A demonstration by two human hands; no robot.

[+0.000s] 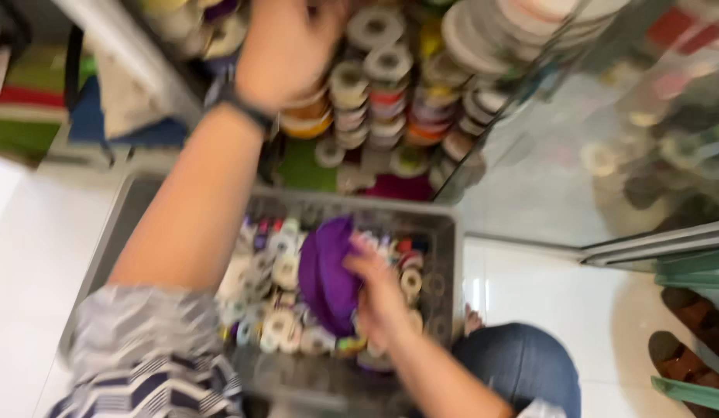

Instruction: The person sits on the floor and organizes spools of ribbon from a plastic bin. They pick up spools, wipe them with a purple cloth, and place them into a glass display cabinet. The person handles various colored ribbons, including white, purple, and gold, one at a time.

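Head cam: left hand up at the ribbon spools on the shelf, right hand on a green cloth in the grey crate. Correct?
Not quite: the cloth is purple, not green, as the head view shows. The rest holds: left hand at the shelf spools, right hand on it in the grey crate.

Looks like haberdashery shop: glass display cabinet (576, 155) crammed with stacked ribbon spools (386, 85), grey crate (441, 255) of more rolls on tiled floor (530, 294).
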